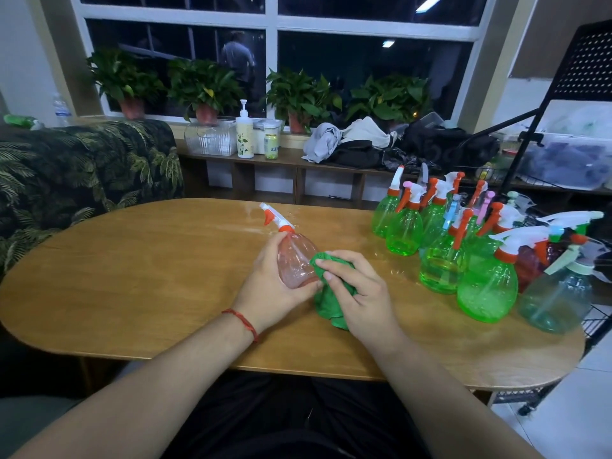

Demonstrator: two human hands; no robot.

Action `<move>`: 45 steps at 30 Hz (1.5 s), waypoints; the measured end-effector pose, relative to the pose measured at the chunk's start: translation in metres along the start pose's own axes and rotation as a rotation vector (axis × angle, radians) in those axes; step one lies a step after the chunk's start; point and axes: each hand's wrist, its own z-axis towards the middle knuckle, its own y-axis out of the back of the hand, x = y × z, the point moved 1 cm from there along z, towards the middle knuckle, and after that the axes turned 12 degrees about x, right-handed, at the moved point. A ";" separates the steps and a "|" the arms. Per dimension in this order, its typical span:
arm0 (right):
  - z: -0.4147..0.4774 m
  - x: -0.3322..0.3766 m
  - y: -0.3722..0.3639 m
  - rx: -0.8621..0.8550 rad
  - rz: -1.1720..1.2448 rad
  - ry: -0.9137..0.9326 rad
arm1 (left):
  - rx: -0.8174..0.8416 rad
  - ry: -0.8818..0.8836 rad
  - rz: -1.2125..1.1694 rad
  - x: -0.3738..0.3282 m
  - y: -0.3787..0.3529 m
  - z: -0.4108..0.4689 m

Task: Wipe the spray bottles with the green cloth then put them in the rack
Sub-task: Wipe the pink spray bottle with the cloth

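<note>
Pink translucent plastic spray bottle [295,263] with a white-and-orange trigger head [276,218] is held tilted above the oval wooden tabletop [149,276], near its middle, nozzle pointing up and left, base toward the person. Left hand [266,288] holds it from the left side, grip clamped round the bottle body, thumb up by the orange collar. Red string bracelet [243,321] on the left wrist. Right hand [357,293] has its grip closed on a bunched green cloth [329,311], fingers curled over the top of it, pressing the cloth against the bottle's right side; the cloth's lower end hangs below the hand. Cluster of green translucent spray bottles [404,230] with orange, pink and blue triggers stands upright at the tabletop's far right, well apart from the hands. Nearer the right edge stand a dark red spray bottle [530,263] and a pale blue-grey spray bottle [556,299], both upright. Black wire rack [597,321] sits just past the tabletop's right end; cannot tell what is in it. Palm-leaf print sofa [82,160] at left, potted green plants [205,91] along the windowsill, white pump bottle [245,134] on the low shelf behind.
</note>
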 end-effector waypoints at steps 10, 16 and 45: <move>0.005 -0.006 0.009 -0.062 0.220 -0.232 | 0.245 -0.202 0.215 -0.014 0.000 -0.008; 0.009 -0.007 0.021 -0.081 0.787 -0.470 | 0.376 -0.175 0.077 -0.023 0.000 -0.014; -0.002 0.000 -0.001 0.042 -0.030 0.058 | 0.034 0.045 0.090 0.000 0.001 -0.003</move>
